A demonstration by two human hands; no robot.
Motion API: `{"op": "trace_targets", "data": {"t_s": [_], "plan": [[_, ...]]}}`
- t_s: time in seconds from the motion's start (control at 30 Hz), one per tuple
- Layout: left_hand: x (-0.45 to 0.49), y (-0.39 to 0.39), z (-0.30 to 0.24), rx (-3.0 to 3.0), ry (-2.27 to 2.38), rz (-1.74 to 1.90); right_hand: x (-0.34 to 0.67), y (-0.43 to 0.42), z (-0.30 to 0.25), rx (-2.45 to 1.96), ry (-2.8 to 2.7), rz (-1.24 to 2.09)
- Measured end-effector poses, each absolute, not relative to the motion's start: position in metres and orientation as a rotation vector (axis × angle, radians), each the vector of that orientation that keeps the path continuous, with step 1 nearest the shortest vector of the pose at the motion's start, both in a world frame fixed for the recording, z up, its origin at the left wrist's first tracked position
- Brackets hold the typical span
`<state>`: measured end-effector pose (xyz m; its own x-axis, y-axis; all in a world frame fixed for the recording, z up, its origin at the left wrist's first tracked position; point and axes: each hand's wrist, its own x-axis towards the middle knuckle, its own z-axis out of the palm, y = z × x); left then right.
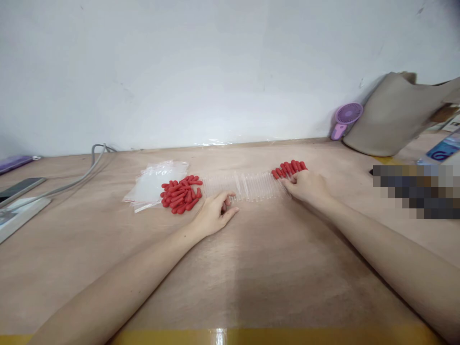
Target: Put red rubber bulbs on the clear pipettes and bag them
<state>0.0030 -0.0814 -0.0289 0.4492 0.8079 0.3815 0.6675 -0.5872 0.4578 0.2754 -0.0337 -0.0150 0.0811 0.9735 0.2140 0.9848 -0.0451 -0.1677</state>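
Observation:
A row of clear glass tubes [247, 186] lies side by side across the middle of the wooden table [230, 268]. At its right end, several tubes carry red rubber bulbs [289, 168]. My right hand [305, 186] rests there with fingers curled on the tubes beside those bulbs. My left hand [215, 211] lies at the row's near left edge, fingers loosely curled and touching the tubes. A heap of loose red rubber bulbs [181, 193] sits just left of the row.
Clear plastic bags [154, 184] lie under and behind the red heap. A grey cable [84, 175], a phone [19, 187] and a white strip are at the left. A purple hand fan [347, 119], a beige bag [395, 115] and a bottle [443, 149] stand at the right.

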Motion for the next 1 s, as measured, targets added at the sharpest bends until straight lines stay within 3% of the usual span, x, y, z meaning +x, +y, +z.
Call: {"op": "trace_targets", "data": {"t_s": [0.53, 0.73, 1.0], "plan": [[0.004, -0.083, -0.025, 2.618, 1.282, 0.794, 0.251, -0.038, -0.028, -1.920, -2.052, -0.281], [-0.027, -0.064, 0.003, 2.881, 1.752, 0.695, 0.245, -0.044, -0.028, -1.983, -1.993, -0.244], [-0.054, -0.051, 0.000, 2.797, 1.999, 0.657, 0.244, -0.051, -0.044, -1.439, -1.998, -0.446]]}}
